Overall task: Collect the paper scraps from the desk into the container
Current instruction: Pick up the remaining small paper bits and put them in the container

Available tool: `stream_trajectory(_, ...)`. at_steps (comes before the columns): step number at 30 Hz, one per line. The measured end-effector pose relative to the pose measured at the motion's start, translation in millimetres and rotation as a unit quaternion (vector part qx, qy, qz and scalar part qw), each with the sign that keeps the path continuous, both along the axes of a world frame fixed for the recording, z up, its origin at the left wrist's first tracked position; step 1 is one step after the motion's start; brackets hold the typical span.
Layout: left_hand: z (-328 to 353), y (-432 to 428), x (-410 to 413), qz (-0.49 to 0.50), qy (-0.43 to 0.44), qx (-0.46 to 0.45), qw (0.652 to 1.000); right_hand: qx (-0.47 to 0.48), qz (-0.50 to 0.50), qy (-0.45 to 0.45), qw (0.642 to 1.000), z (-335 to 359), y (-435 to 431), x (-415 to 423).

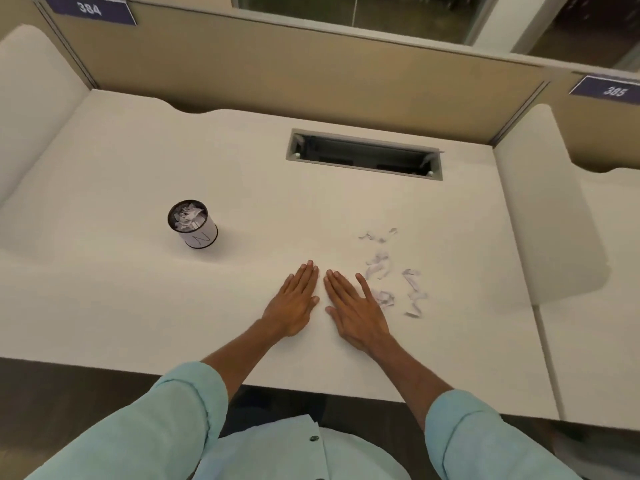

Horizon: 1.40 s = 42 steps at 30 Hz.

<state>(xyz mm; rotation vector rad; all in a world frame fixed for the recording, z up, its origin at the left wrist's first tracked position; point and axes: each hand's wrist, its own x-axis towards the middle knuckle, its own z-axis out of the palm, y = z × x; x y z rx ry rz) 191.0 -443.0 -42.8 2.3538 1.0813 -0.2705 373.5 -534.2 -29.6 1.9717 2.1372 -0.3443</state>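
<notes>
Right now both hands lie flat on the white counter (104, 299), palms down, side by side & almost touching. Left hand (294, 306) fingers (306, 277) are straight & pressed together, holding nothing. Right hand (356, 313) fingers (341, 284) are straight too, w/ the little one spread out to the side, holding nothing. Paper scraps (391, 271) lie loose on the counter just right of the right hand; one touches the little finger. Container (193, 223), a small round cup, stands upright far to the left, w/ scraps inside.
</notes>
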Motion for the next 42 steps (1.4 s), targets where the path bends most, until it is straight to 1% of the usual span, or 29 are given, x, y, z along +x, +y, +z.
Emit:
stream_trajectory(3, 5, 1, 20, -0.002, -0.019, -0.01, 1.0, 0.012, -0.062, 0.002, 0.998, 6, -1, 13)
stream_trajectory(6, 10, 8, 20, -0.017, -0.04, 0.045, 0.998, 0.05, -0.12, 0.023, 0.991, 12, -4, 20)
stream_trajectory(7, 12, 11, 16, 0.0, -0.053, 0.061, 0.997, 0.068, -0.14, 0.034, 0.987, 14, -5, 23)
stream_trajectory(10, 19, 22, 1, 0.105, -0.085, 0.101, 0.986, 0.146, -0.234, 0.087, 0.957, 18, -4, 32)
stream_trajectory(12, 23, 27, -11, 0.188, -0.077, 0.123, 0.971, 0.187, -0.291, 0.089, 0.934, 22, -5, 41)
stream_trajectory(13, 24, 28, -17, 0.236, -0.079, 0.124, 0.961, 0.188, -0.295, 0.082, 0.933, 24, -5, 44)
stream_trajectory(14, 24, 28, -23, 0.285, -0.085, 0.113, 0.948, 0.177, -0.27, 0.073, 0.943, 25, -3, 44)
stream_trajectory(15, 23, 28, -29, 0.329, -0.093, 0.09, 0.936, 0.162, -0.214, 0.065, 0.961, 27, -1, 39)
stream_trajectory(16, 22, 27, -35, 0.361, -0.101, 0.066, 0.925, 0.148, -0.133, 0.065, 0.978, 27, 3, 29)
stream_trajectory(17, 21, 25, -42, 0.375, -0.107, 0.049, 0.92, 0.137, -0.046, 0.076, 0.987, 25, 7, 15)
stream_trajectory(18, 20, 25, -48, 0.368, -0.11, 0.046, 0.922, 0.131, 0.03, 0.089, 0.987, 22, 11, -1)
stream_trajectory(19, 20, 25, -54, 0.342, -0.104, 0.058, 0.932, 0.123, 0.08, 0.1, 0.984, 18, 15, -19)
stream_trajectory(20, 19, 26, -60, 0.298, -0.089, 0.08, 0.947, 0.106, 0.108, 0.107, 0.983, 12, 18, -37)
stream_trajectory(22, 19, 28, -70, 0.191, -0.036, 0.124, 0.973, 0.06, 0.133, 0.099, 0.984, 1, 22, -69)
stream_trajectory(23, 18, 30, -74, 0.153, -0.005, 0.135, 0.979, 0.041, 0.142, 0.089, 0.985, -3, 23, -81)
stream_trajectory(25, 15, 32, -81, 0.117, 0.051, 0.133, 0.983, 0.019, 0.149, 0.071, 0.986, -8, 24, -98)
stream_trajectory(28, 13, 30, -84, 0.111, 0.074, 0.124, 0.983, 0.008, 0.131, 0.055, 0.99, -11, 24, -98)
stream_trajectory(33, 10, 31, -76, 0.102, 0.058, 0.127, 0.985, 0.015, 0.091, 0.035, 0.995, -10, 19, -67)
stream_trajectory(38, 13, 30, -54, 0.086, 0.024, 0.103, 0.991, 0.013, -0.016, 0.012, 1.0, -1, 18, -28)
stream_trajectory(42, 14, 25, -29, 0.054, -0.004, 0.078, 0.995, 0.012, -0.102, 0.0, 0.995, 7, 18, 0)
